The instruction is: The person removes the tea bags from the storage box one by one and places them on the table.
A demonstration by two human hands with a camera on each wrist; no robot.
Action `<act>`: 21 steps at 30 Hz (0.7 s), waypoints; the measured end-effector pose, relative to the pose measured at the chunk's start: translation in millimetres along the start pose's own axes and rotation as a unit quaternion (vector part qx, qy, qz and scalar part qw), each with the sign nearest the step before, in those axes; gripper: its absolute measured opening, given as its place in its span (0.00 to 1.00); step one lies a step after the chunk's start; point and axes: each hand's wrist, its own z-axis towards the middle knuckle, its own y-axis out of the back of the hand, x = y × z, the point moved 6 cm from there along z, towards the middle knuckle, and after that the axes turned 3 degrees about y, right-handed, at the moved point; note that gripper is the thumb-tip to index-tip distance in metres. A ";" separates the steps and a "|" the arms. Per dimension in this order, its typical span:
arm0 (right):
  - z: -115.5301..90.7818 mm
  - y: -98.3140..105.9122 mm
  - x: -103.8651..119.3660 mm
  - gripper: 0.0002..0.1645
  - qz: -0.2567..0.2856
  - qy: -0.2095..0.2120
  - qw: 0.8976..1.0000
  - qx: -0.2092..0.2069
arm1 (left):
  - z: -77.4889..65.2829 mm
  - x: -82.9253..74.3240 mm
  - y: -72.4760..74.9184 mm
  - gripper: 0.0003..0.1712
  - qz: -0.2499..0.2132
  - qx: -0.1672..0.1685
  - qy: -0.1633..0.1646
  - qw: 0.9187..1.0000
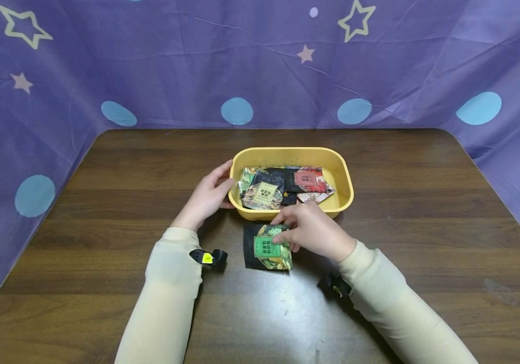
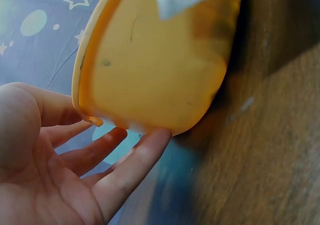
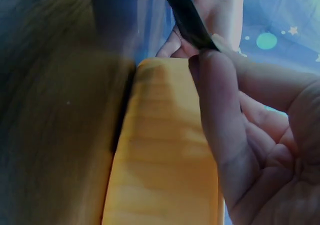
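A yellow plastic basin (image 1: 344, 197) sits on the table. My left hand (image 1: 206, 194) grips its left end, thumb at the rim; in the left wrist view the fingers (image 2: 135, 167) touch the outer wall. In front of the basin, my right hand (image 1: 316, 230) pinches the right edge of a black and green sachet (image 1: 265, 247). The right wrist view shows that sachet (image 3: 187, 17) edge-on between thumb and finger, above the table beside the basin wall. Several flat sachets lie inside the basin, among them a red one (image 1: 306, 179) and one with a cream label (image 1: 264, 193).
The brown wooden table (image 1: 119, 212) extends around the basin. A purple curtain (image 1: 173, 65) with stars and blue dots hangs behind it and at both sides. Black straps with small devices (image 1: 214, 258) are on both wrists.
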 end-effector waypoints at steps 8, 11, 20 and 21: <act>-0.5 -5.6 2.3 0.15 -0.094 0.015 0.995 -0.008 | -0.7 -0.2 -0.1 0.31 0.000 0.000 0.002 1.000; -0.1 -7.9 1.6 0.15 -0.102 0.008 0.995 -0.006 | -0.8 -0.5 0.0 0.31 0.003 0.000 0.004 1.000; 0.0 -15.0 -2.0 0.15 -0.125 -0.013 0.992 0.008 | -0.4 0.0 -0.1 0.31 0.004 0.002 0.008 1.000; 0.3 -15.5 -2.4 0.15 -0.129 -0.014 0.991 0.009 | -0.2 0.0 -0.1 0.31 0.005 0.002 0.008 1.000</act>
